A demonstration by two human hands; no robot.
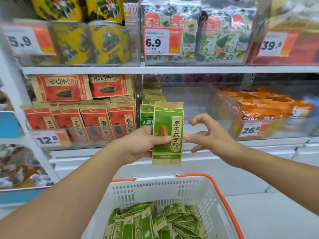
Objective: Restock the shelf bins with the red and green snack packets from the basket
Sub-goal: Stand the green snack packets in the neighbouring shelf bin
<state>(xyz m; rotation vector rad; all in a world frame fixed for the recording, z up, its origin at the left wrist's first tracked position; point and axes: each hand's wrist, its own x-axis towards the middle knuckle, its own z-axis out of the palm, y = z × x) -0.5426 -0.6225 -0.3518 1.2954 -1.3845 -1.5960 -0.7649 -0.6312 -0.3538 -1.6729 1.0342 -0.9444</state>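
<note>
The left hand point(144, 144) grips an upright green packet point(167, 133) before the clear shelf bin point(186, 94) (green packets stand at its left). The right hand point(209, 133), fingers loosely spread, seems barely to touch it. Below, the basket point(214, 192) holds more.

left fingers point(148, 153) hidden behind green packet point(167, 133), basket point(214, 204) cropped below

Packet point(167, 133) upright before shelf bin point(186, 125), basket point(172, 188) of packets below.
</note>
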